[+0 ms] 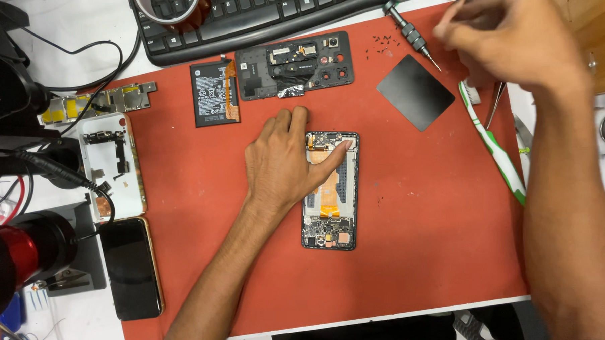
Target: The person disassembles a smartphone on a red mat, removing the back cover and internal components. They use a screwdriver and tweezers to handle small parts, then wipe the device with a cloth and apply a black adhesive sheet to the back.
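An opened phone (329, 221) with bare circuit boards and orange flex cables lies in the middle of a red mat (415, 214). My left hand (283, 159) rests flat on the mat beside it, thumb pressing the phone's upper part. My right hand (505, 39) hovers at the top right with its fingers curled, near a screwdriver (411, 34) and a small pile of screws (382, 44). Whether the fingers pinch anything is hidden. A black battery (213, 92) and a removed inner cover (296, 64) lie above the phone.
A black square sheet (416, 92) and a green-white toothbrush (497, 150) lie at the right, with tweezers (496, 103) nearby. A keyboard (254, 17) and a cup (166, 1) are at the top. Left of the mat are a white phone shell (111, 163), a dark phone (131, 268) and cables.
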